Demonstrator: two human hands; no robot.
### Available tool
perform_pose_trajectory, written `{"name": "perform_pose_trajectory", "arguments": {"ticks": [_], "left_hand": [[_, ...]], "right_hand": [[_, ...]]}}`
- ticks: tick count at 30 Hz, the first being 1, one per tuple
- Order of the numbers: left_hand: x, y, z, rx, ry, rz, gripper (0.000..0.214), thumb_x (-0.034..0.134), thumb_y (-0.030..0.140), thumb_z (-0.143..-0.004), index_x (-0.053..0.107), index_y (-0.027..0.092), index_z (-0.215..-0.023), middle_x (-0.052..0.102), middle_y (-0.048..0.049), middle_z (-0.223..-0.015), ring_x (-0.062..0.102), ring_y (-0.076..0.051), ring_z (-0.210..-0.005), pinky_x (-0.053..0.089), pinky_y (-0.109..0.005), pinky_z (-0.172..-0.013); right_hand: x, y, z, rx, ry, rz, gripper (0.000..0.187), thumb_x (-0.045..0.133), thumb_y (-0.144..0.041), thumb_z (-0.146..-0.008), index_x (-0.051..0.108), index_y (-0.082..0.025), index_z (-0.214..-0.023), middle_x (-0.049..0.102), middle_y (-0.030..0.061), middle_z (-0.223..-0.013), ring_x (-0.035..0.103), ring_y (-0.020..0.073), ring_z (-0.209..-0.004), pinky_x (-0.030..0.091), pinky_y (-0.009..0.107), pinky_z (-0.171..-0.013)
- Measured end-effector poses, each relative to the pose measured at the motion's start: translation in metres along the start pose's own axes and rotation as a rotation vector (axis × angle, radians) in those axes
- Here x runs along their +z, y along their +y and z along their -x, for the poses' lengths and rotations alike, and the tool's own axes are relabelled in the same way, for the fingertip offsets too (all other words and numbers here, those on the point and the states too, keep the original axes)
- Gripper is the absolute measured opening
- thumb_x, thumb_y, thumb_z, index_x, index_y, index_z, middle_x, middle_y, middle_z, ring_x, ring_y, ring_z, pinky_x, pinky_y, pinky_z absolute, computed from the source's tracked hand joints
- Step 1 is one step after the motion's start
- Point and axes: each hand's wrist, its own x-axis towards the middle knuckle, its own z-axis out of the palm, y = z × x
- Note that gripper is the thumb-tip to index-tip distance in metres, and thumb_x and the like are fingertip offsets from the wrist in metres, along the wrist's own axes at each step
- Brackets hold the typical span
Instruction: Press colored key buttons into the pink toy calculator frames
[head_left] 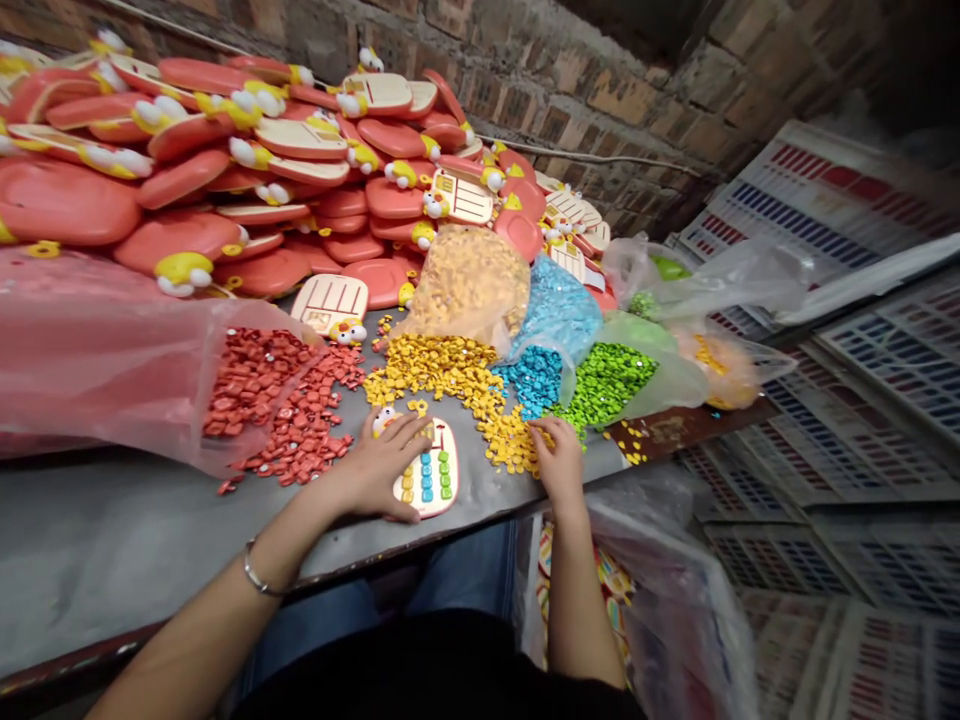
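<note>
My left hand (379, 465) lies over a cream toy board (452, 490) on the table, with its thumb at the near edge and its fingers across the upper part, holding it in place. Yellow, blue and green square beads sit in columns on the board; the hand covers its left side. To the right, my right hand (559, 455) has its fingertips pinched together at the edge of the yellow beads (510, 437). Whatever is between those fingertips is too small to make out. Just beyond it are green beads (611, 380) and blue beads (536, 378).
Red beads (300, 420) spill from a large clear bag (112, 360) at the left. Red-backed toys (262, 180) with bulging white eyes are heaped at the back against a brick wall (525, 75). Below the table's right edge stands a plastic-lined container (675, 600). Slatted crates (825, 420) are stacked at the right.
</note>
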Motion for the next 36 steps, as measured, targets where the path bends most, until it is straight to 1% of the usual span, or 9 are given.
{"name": "perform_pose_trajectory", "arguments": {"ticks": [4, 10, 14, 17, 20, 23, 27, 30, 36], "left_hand": [[-0.001, 0.000, -0.001, -0.014, -0.023, -0.016, 0.091, 0.072, 0.065, -0.061, 0.042, 0.025, -0.138, 0.020, -0.0127, -0.158, 0.017, -0.038, -0.144, -0.006, -0.065, -0.111], [-0.002, 0.000, -0.001, -0.015, -0.024, -0.025, 0.093, 0.073, 0.064, -0.060, 0.041, 0.024, -0.138, 0.020, -0.0119, -0.159, 0.017, -0.037, -0.144, -0.003, -0.064, -0.111], [-0.001, 0.000, -0.001, -0.018, -0.022, -0.018, 0.091, 0.073, 0.064, -0.061, 0.043, 0.025, -0.137, 0.020, -0.0121, -0.158, 0.018, -0.038, -0.144, -0.004, -0.064, -0.111], [-0.001, 0.000, -0.001, -0.012, -0.015, -0.017, 0.091, 0.073, 0.065, -0.060, 0.043, 0.026, -0.137, 0.021, -0.0122, -0.158, 0.018, -0.038, -0.144, -0.004, -0.064, -0.111], [-0.001, 0.000, -0.001, -0.018, -0.015, -0.020, 0.091, 0.073, 0.065, -0.060, 0.043, 0.026, -0.136, 0.022, -0.0122, -0.158, 0.018, -0.038, -0.144, -0.004, -0.064, -0.111], [-0.001, 0.000, -0.001, -0.022, -0.018, -0.024, 0.090, 0.073, 0.066, -0.061, 0.044, 0.026, -0.135, 0.021, -0.0120, -0.158, 0.019, -0.037, -0.144, -0.005, -0.064, -0.111], [-0.002, 0.001, -0.001, -0.013, -0.012, -0.028, 0.089, 0.073, 0.065, -0.061, 0.045, 0.025, -0.135, 0.020, -0.0115, -0.158, 0.017, -0.037, -0.144, -0.005, -0.064, -0.111], [-0.003, 0.002, -0.001, -0.012, -0.023, -0.030, 0.090, 0.074, 0.063, -0.061, 0.042, 0.026, -0.137, 0.019, -0.0109, -0.159, 0.016, -0.036, -0.144, -0.003, -0.064, -0.111], [-0.003, 0.002, -0.001, -0.016, -0.024, -0.028, 0.090, 0.073, 0.064, -0.063, 0.041, 0.027, -0.139, 0.018, -0.0112, -0.159, 0.015, -0.037, -0.144, -0.002, -0.065, -0.111]], "right_hand": [[-0.002, 0.017, -0.013, -0.026, -0.034, 0.185, 0.019, 0.053, -0.022, -0.087, 0.072, -0.020, -0.082, 0.063, 0.0082, -0.085, 0.054, 0.0251, -0.086, 0.042, 0.039, -0.080], [0.015, 0.007, -0.018, -0.153, -0.116, 0.347, 0.018, 0.054, -0.014, -0.086, 0.069, -0.022, -0.079, 0.060, 0.0072, -0.086, 0.049, 0.0228, -0.084, 0.038, 0.034, -0.073], [0.019, 0.006, -0.020, -0.166, -0.140, 0.382, 0.016, 0.055, -0.014, -0.085, 0.066, -0.021, -0.077, 0.059, 0.0070, -0.085, 0.049, 0.0225, -0.084, 0.038, 0.033, -0.073], [0.016, 0.006, -0.017, -0.165, -0.100, 0.389, 0.015, 0.055, -0.014, -0.085, 0.064, -0.021, -0.076, 0.059, 0.0062, -0.084, 0.050, 0.0218, -0.082, 0.040, 0.033, -0.073], [0.014, -0.001, -0.009, -0.193, 0.012, 0.315, 0.013, 0.053, -0.016, -0.087, 0.063, -0.020, -0.079, 0.060, 0.0075, -0.090, 0.054, 0.0223, -0.085, 0.044, 0.035, -0.076], [0.018, -0.015, 0.004, -0.305, 0.050, 0.235, 0.016, 0.049, -0.016, -0.090, 0.063, -0.020, -0.084, 0.063, 0.0110, -0.099, 0.057, 0.0232, -0.093, 0.048, 0.036, -0.081], [0.025, -0.032, 0.024, -0.511, -0.228, 0.223, 0.025, 0.041, -0.013, -0.094, 0.065, -0.019, -0.088, 0.067, 0.0116, -0.098, 0.060, 0.0221, -0.092, 0.050, 0.035, -0.079], [0.026, -0.035, 0.031, -0.557, -0.407, 0.223, 0.024, 0.043, -0.013, -0.095, 0.066, -0.018, -0.092, 0.068, 0.0117, -0.095, 0.061, 0.0225, -0.088, 0.051, 0.037, -0.076], [0.016, -0.025, 0.030, -0.599, -0.439, 0.049, 0.022, 0.045, -0.011, -0.095, 0.065, -0.018, -0.101, 0.070, 0.0096, -0.102, 0.061, 0.0215, -0.094, 0.051, 0.037, -0.083]]}}
